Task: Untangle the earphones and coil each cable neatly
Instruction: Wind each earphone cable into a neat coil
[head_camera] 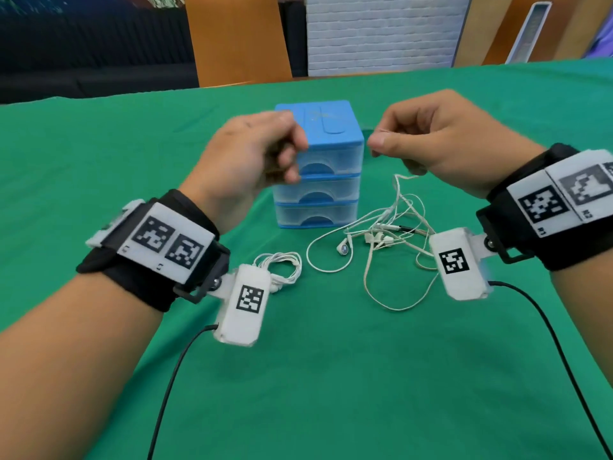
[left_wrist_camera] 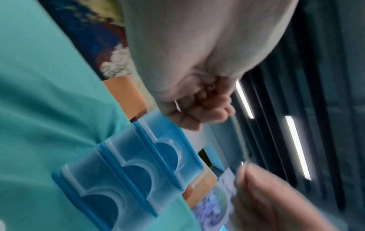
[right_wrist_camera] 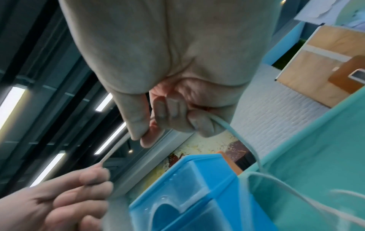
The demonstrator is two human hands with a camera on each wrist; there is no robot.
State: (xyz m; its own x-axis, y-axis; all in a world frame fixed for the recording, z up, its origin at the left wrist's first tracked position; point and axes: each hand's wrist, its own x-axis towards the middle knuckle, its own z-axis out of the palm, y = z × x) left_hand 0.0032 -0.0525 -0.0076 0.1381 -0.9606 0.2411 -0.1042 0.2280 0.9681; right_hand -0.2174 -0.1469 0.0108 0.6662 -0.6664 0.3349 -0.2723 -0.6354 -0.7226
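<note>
A tangle of white earphones point(head_camera: 388, 234) lies on the green cloth point(head_camera: 331, 376) right of centre. One of its cables point(head_camera: 399, 190) rises to my right hand point(head_camera: 391, 144), whose curled fingers point(right_wrist_camera: 173, 115) grip it. In the right wrist view a short stretch of that cable point(right_wrist_camera: 116, 150) runs from thumb and forefinger to my left hand point(right_wrist_camera: 79, 187), which pinches its other end. My left hand point(head_camera: 282, 154) hovers curled in front of the drawer unit. A second set of earphones point(head_camera: 285, 267) lies coiled near my left wrist.
A small blue drawer unit point(head_camera: 328, 134) with three clear drawers stands mid-table, just behind both hands. An orange chair back point(head_camera: 235, 38) sits beyond the far table edge. Black camera leads point(head_camera: 172, 386) trail from both wrists over the near cloth.
</note>
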